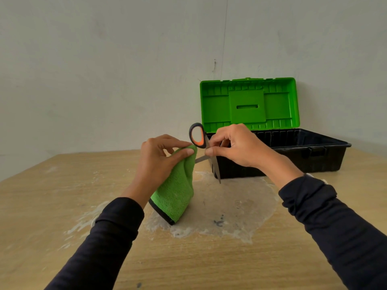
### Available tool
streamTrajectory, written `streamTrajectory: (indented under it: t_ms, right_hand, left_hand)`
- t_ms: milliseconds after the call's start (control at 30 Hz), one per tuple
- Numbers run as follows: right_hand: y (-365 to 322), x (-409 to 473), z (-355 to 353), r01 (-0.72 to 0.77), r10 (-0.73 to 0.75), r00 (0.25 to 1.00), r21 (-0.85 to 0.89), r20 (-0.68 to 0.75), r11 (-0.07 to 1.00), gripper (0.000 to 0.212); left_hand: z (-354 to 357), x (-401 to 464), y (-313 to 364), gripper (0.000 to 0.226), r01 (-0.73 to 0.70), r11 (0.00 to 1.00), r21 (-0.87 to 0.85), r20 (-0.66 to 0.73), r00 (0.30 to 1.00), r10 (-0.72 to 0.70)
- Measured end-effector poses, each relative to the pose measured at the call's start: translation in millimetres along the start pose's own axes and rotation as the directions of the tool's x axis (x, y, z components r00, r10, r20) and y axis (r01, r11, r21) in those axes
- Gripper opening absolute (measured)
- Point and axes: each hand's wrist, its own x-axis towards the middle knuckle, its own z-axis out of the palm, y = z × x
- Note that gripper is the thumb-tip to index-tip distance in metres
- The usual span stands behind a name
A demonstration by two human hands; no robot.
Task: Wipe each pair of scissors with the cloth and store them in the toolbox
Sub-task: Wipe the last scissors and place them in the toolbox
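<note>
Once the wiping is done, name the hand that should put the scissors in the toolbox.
Right. The right hand already pinches the scissors and is beside the open toolbox; the left hand holds the cloth.

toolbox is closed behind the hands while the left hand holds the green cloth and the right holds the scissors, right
Not quite: the head view shows the toolbox open, its green lid raised. The rest holds: the left hand holds the green cloth, the right hand the scissors.
</note>
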Motion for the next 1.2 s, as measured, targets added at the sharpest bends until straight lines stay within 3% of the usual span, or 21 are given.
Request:
streamTrajectory:
  t_ms: [300, 400, 633, 800, 1033, 1200]
  right_hand:
    - [5, -2, -12, 0.017, -0.019, 0.998, -0.019, -0.059, 1.000, 0.015]
    - [7, -4, -22, 0.002, -0.002, 1.000, 0.017, -0.002, 1.000, 0.017]
    - [6, -7, -27, -0.005, 0.003, 0.999, 0.063, 0.033, 0.998, 0.018]
    - [0, -3, -12, 0.002, -0.004, 0.999, -0.031, -0.050, 1.000, 0.018]
    - [-7, -2, -4, 0.047, -0.048, 0.999, -0.015, -0.020, 0.999, 0.012]
    - [-7, -2, -2, 0.031, -0.031, 0.998, -0.009, -0.053, 0.999, 0.012]
  left_hand:
    - [-11, 3, 6, 0.016, 0.024, 0.993, 0.116, 0.173, 0.984, -0.044]
    - [-14, 4, 9, 0.015, -0.011, 0.985, 0.174, 0.231, 0.972, -0.030]
    - [-10, 4, 13, 0.013, -0.134, 0.970, 0.201, 0.149, 0.983, 0.105]
    - [-9, 4, 16, 0.013, -0.037, 0.996, 0.076, 0.184, 0.983, 0.023]
    - [4, -1, 11, 0.012, -0.006, 0.990, 0.140, 0.185, 0.983, -0.020]
    - [4, 1, 13, 0.015, 0.049, 0.986, 0.156, 0.260, 0.961, -0.089]
